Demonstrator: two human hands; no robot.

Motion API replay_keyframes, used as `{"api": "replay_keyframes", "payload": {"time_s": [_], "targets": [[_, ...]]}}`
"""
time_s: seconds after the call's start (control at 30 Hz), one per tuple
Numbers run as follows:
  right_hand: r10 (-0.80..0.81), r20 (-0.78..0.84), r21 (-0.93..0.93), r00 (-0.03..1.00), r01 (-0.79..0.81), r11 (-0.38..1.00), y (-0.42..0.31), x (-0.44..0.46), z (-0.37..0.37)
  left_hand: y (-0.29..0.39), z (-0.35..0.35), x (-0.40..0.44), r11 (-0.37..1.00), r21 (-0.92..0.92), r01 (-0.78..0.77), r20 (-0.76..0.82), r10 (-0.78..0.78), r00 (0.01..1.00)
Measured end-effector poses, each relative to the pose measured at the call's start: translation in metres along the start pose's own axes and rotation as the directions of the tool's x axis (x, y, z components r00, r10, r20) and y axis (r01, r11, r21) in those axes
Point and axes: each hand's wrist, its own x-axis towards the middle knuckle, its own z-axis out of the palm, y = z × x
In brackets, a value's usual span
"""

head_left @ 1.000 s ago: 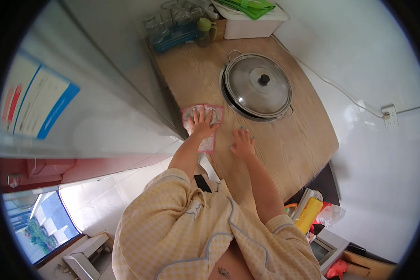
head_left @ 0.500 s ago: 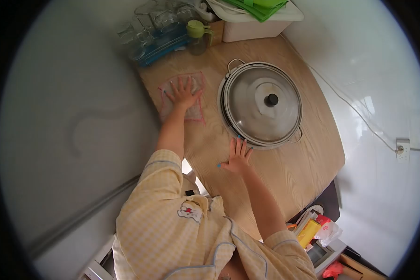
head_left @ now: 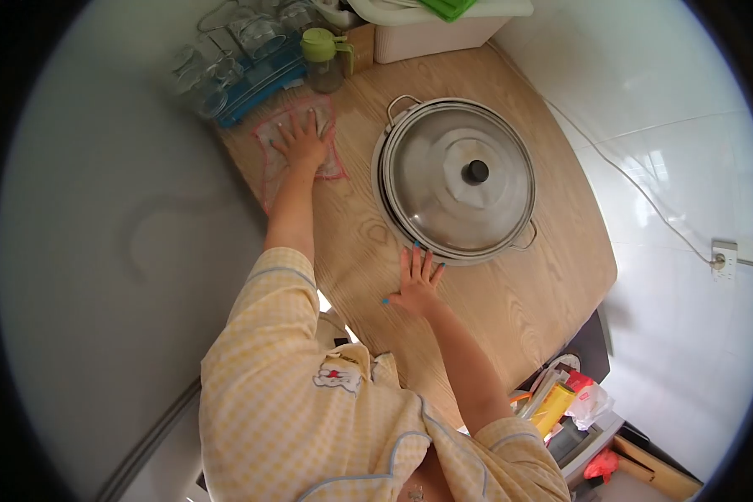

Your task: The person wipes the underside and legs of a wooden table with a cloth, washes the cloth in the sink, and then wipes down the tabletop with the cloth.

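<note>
My left hand lies spread on a thin pink-edged cloth, pressing it to the wooden table near its left edge. The cloth reaches close to a blue rack of glasses. My right hand has its fingers apart and rests on the wood. Its fingertips are at the lower left rim of a large round metal pan with a lid; whether they touch the rim I cannot tell. A black knob tops the lid.
Glasses stand in a blue rack at the back left, beside a green-topped jug. A white bin with green cloth is behind the pan. A cord runs to a wall socket. Packages lie below the right edge.
My left hand and the cloth have moved away from me along the table's left side, toward the glass rack. My right hand has come nearer the pan's rim. The view has shifted.
</note>
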Motion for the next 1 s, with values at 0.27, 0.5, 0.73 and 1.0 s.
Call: {"api": "replay_keyframes", "payload": {"time_s": [0.27, 0.5, 0.73, 1.0], "targets": [[0.012, -0.064, 0.012, 0.998, -0.011, 1.0, -0.006, -0.008, -0.007, 0.002, 0.033, -0.146, 0.971, 0.024, -0.236, -0.112, 0.237, 0.965], [0.128, -0.164, -0.057, 0.978, -0.139, 0.989, -0.027, -0.032, -0.009, -0.018, 0.071, -0.277, 0.916, 0.116, -0.384, -0.014, 0.388, 0.922], [0.123, -0.288, -0.057, 0.95, -0.145, 0.988, -0.018, -0.082, 0.031, -0.039, 0.085, -0.364, 0.9, 0.109, -0.422, -0.018, 0.427, 0.904], [0.171, -0.277, -0.048, 0.946, -0.191, 0.98, 0.013, -0.119, 0.042, -0.047, 0.111, -0.393, 0.919, 0.069, -0.388, -0.186, 0.394, 0.9]]}}
